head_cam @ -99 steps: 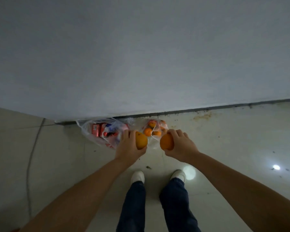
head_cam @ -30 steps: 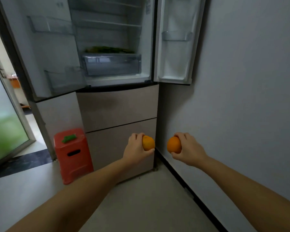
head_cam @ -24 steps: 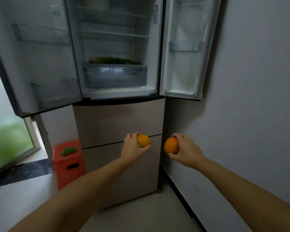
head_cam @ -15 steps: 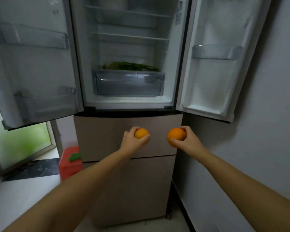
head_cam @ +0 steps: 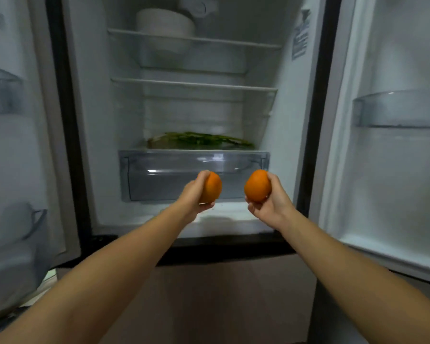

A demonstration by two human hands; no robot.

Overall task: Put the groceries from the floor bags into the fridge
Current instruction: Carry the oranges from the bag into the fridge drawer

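Observation:
The fridge [head_cam: 90, 145] stands straight ahead with both upper doors swung wide. My left hand [head_cam: 193, 194] grips one orange [head_cam: 212, 187], and my right hand [head_cam: 271, 206] grips a second orange [head_cam: 257, 185]. Both fruits hover side by side just in front of the clear crisper drawer [head_cam: 159, 180] at the bottom of the upper compartment. The floor bags are out of view.
Green vegetables [head_cam: 201, 140] lie on the shelf above the drawer. A white bowl [head_cam: 164, 23] sits on the top shelf [head_cam: 233, 42]; the middle shelf [head_cam: 194, 84] is bare. Door bins line the left door [head_cam: 13, 232] and right door [head_cam: 397, 110]. Closed lower drawers [head_cam: 221, 294] are beneath.
I have turned from the floor bags to the fridge and come close. Both hands rose with their oranges from the lower drawer fronts up to the crisper drawer.

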